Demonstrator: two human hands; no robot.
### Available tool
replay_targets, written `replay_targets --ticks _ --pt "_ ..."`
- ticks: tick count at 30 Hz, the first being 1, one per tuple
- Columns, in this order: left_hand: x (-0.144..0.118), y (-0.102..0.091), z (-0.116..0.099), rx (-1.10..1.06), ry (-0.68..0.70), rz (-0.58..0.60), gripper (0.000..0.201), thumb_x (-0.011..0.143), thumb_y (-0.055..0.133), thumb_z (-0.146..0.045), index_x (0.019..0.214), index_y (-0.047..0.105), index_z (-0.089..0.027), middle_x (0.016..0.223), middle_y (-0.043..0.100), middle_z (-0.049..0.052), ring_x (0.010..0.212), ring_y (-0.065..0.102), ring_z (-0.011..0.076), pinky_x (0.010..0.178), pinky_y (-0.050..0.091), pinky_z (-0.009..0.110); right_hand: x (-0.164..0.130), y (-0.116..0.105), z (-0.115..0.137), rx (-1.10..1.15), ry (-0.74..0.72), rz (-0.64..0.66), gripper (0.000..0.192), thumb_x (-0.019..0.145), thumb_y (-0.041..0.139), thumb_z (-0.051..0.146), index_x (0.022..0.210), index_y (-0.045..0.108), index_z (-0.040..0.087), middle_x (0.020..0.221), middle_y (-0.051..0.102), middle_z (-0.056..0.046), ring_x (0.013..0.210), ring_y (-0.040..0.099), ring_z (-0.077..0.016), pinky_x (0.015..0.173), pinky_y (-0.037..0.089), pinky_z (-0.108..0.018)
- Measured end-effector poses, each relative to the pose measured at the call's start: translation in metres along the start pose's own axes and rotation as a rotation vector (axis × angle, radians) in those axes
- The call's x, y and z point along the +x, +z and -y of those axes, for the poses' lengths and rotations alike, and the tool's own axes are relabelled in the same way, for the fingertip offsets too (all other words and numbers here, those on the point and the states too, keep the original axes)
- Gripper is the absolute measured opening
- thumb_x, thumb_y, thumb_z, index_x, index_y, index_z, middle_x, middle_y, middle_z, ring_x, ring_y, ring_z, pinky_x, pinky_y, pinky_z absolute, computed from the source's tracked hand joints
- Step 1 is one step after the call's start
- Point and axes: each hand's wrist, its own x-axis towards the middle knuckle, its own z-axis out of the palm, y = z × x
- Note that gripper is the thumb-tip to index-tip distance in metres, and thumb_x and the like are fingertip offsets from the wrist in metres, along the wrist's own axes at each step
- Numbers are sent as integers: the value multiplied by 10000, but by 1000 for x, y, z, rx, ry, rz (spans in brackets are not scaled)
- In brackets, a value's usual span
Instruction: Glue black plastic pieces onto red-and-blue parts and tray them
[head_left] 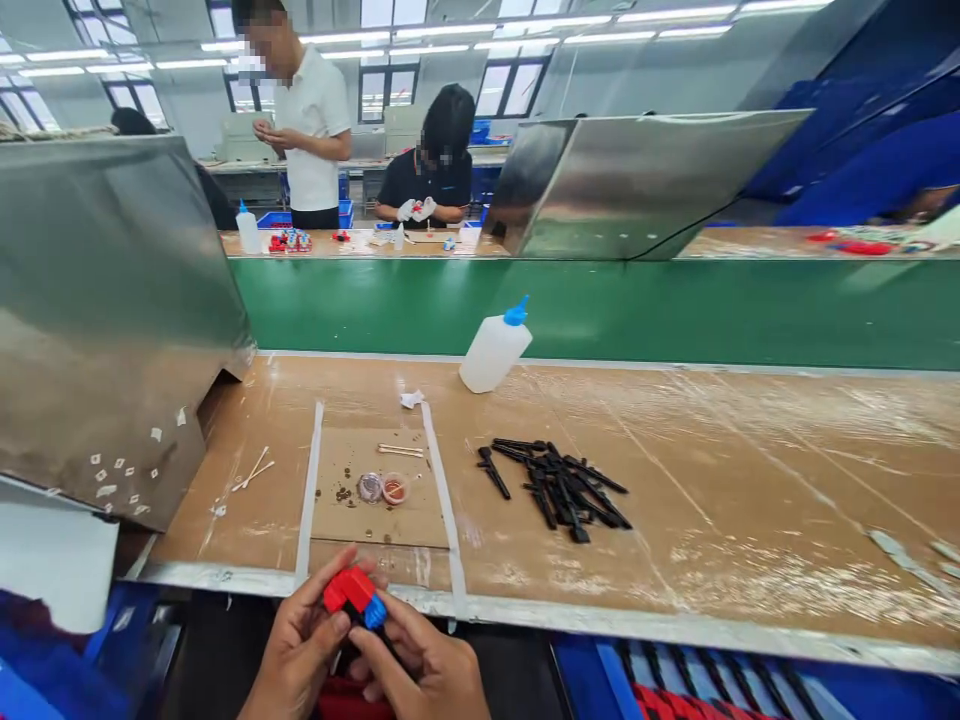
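Observation:
Between my two hands, just in front of the table's near edge, is a small red and blue plastic part with a dark piece beneath it. My left hand grips its red end with thumb and fingers. At the blue end, the fingers of my right hand are closed on it too. Beyond them lies a cardboard sheet taped to the table, bearing two small round pots, one silvery and one coppery, with cotton swabs behind.
Right of the cardboard is a pile of black plastic parts. A white squeeze bottle stands behind it. A metal panel rises at left. Blue bins sit below the front edge. Two people are across the green strip.

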Motion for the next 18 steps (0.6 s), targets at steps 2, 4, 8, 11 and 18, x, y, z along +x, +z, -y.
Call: replay_targets --ticks 2,4,8,11,18 --pt "-3 -2 -3 38 15 32 496 747 834 -388 1227 719 -338 1208 756 71 1010 719 264 829 572 317 -2 -2 -1 26 30 47 626 793 717 662 1183 724 173 675 731 -52 567 709 -204 525 612 -266" --pt "-5 -4 -4 89 22 45 501 740 842 -380 1223 725 -311 1149 775 75 1066 703 270 904 542 321 -4 -6 -5 50 48 95 648 804 716 651 1225 697 158 690 736 -63 575 708 -209 532 611 -282" --pt "-2 -5 -3 188 2 73 496 711 862 -374 1181 751 -256 1018 797 73 911 732 240 817 561 291 -6 -17 -23 60 40 108 694 807 727 630 1300 645 148 707 728 -59 592 707 -213 545 603 -293" --pt "3 1 2 318 41 75 469 683 875 -386 1118 776 -243 996 796 70 939 730 251 847 561 277 -13 -32 -35 -38 -37 22 650 832 725 580 1340 626 186 774 739 -59 613 713 -208 588 608 -297" --pt "7 6 33 781 -36 307 421 737 794 -457 1128 777 -300 1063 802 74 1015 735 306 957 558 324 -71 -86 -20 -269 -88 -273 432 999 485 513 1196 707 199 868 755 -86 696 726 -197 660 594 -290"
